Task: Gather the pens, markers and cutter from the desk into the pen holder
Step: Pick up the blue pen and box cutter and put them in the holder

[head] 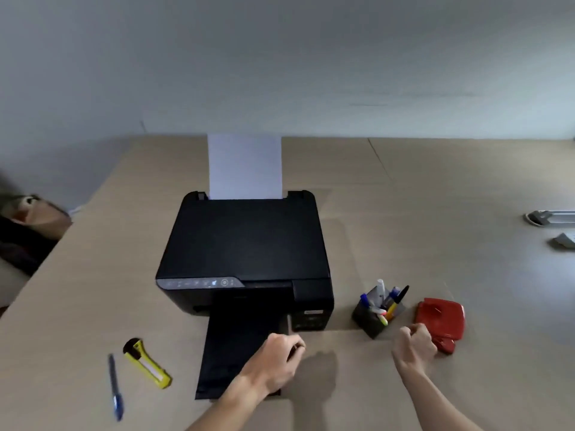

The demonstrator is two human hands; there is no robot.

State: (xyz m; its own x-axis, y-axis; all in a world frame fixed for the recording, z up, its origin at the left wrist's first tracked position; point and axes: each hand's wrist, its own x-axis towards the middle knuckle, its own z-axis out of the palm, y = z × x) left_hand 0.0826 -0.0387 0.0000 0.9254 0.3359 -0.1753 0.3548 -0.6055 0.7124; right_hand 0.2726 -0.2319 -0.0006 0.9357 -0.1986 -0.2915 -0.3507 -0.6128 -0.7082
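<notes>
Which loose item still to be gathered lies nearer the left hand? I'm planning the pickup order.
The yellow cutter. It lies between the blue pen and the left hand; the pen is farther left, near the desk edge.

Counts of things on the desk (435, 213)

One black printer (245, 244) with one white sheet (245, 166) standing in its rear feed. One yellow cutter (146, 362) and one blue pen (115, 387) lie loose at the near left. One dark pen holder (371, 321) to the right of the printer, with several pens and markers (387, 301) standing in it, perhaps six or seven; the blur prevents an exact count. One red object (441, 318) just right of the holder. Two pale items at the far right edge, a grey one (550, 217) and a crumpled one (564, 241). Two hands, left hand (277, 362) and right hand (415, 342).
</notes>
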